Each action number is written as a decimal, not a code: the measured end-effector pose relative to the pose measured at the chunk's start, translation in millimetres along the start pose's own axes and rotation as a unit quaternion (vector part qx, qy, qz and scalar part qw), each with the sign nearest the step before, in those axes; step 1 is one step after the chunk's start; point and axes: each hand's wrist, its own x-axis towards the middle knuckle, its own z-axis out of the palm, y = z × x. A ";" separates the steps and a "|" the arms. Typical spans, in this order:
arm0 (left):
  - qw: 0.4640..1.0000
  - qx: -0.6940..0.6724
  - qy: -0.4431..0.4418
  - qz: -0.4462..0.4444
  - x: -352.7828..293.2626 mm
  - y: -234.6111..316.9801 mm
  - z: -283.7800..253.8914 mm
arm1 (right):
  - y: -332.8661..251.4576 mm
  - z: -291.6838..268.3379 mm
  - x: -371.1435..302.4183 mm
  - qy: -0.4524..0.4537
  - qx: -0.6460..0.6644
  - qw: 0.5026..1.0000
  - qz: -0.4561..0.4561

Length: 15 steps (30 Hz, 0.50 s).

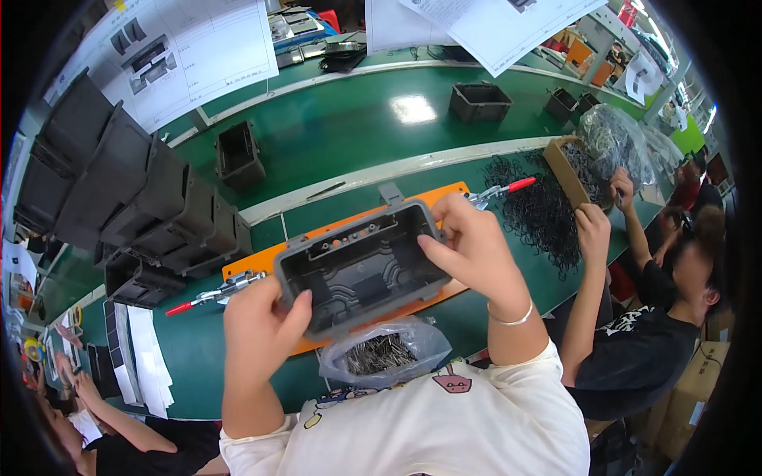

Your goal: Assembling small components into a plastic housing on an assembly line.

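Between both hands I hold a dark grey plastic box (357, 274), its open side facing me, so the ribbed floor and inner walls show. My left hand (266, 321) grips the box's left end, thumb over the rim. At the right end my right hand (468, 246) is closed on the wall, its thumb just inside. Beneath the box lies an orange fixture plate (252, 264), mostly covered by it. Red-handled toggle clamps stick out at both ends, a left one (214, 295) and a right one (502, 190). A plastic bag of small metal pins (381, 353) sits in front of me.
Stacked grey boxes (151, 198) rise at the left. Black wire-like parts (540, 218) are heaped at the right beside a cardboard box (567, 170). More grey boxes (480, 101) stand on the green conveyor (357, 115). Co-workers sit on both sides; paper sheets (147, 357) lie left.
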 end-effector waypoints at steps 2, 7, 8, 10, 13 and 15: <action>0.997 -0.030 0.057 0.035 -11.0 24.2 -10.6 | -5.9 -9.5 -0.4 0.003 0.051 0.998 -0.033; 0.985 0.004 0.100 0.142 -28.9 34.1 -9.0 | 3.7 1.9 -5.9 0.032 0.103 0.991 -0.080; 0.981 0.010 0.102 0.163 -29.8 32.8 -8.6 | 5.0 2.8 -5.8 0.031 0.103 0.991 -0.081; 0.978 0.017 0.104 0.179 -31.0 30.9 -9.6 | 7.0 5.9 -6.1 0.025 0.138 0.987 -0.079; 0.977 0.022 0.093 0.192 -28.3 30.2 -9.2 | 8.5 5.8 -6.7 0.049 0.145 0.982 -0.110; 0.986 -0.034 0.109 0.125 -21.9 22.0 -0.5 | 5.9 6.0 -9.4 0.094 0.157 0.974 -0.133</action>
